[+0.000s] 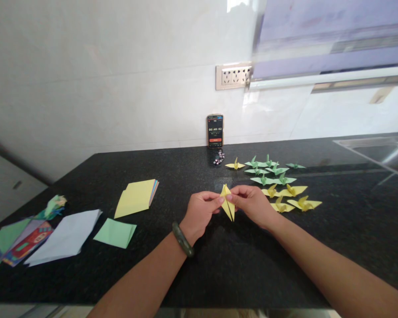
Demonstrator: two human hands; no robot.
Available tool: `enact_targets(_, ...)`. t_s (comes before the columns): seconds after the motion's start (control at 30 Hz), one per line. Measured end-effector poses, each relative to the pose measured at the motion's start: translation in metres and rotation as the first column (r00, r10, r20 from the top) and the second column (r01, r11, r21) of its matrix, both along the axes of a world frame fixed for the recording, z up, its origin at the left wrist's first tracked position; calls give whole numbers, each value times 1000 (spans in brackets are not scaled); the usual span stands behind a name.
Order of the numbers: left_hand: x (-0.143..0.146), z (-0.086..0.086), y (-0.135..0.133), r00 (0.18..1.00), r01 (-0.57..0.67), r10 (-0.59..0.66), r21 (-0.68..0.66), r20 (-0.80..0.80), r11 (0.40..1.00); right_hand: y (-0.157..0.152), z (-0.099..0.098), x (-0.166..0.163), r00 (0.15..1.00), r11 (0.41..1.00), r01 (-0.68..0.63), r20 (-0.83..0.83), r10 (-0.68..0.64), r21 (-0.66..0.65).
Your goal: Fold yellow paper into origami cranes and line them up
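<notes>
A half-folded yellow paper piece (227,204) is held up just above the black counter (252,260), its narrow points hanging down. My left hand (200,211) pinches its left side, fingers closed; a dark green bangle sits on that wrist. My right hand (252,201) pinches its right side, fingers closed too. Just right of my hands lie several finished yellow paper cranes (290,197), and behind them several green paper cranes (268,172). One more yellow crane (235,165) lies apart, farther back.
A stack of coloured square paper (135,197), yellow on top, lies left of my hands, with a green sheet (115,232) and a pale blue sheet (66,237) nearer. Patterned papers (15,240) sit at far left. A phone (215,130) leans on the wall; a sink (381,152) is at right.
</notes>
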State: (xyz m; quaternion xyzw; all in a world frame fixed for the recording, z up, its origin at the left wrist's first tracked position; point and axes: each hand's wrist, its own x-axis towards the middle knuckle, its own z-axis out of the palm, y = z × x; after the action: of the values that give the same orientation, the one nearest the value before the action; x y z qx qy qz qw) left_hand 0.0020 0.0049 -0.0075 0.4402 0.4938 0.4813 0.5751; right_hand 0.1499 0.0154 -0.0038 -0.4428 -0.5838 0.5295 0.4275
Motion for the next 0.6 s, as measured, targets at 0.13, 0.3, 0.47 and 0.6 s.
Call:
enact_targets(0.13, 0, 0, 0, 1000, -20, 20, -11, 17, 1000, 0, -2, 1, 1000, 1000, -12, 9, 12, 16)
enact_targets(0.3, 0, 0, 0, 999, -5, 7, -38, 52, 999, -1, -2, 1, 999, 999, -34, 34, 33, 28)
enact_targets(0.47, 1, 3, -2, 1000, -11, 11, 29, -27, 1000, -1, 1, 2, 994, 999, -24, 104, 19, 44)
enact_targets(0.6, 1, 8, -2, 998, 35, -31, 67, -58, 997, -1, -2, 4, 978, 996, -63, 201, 49, 63)
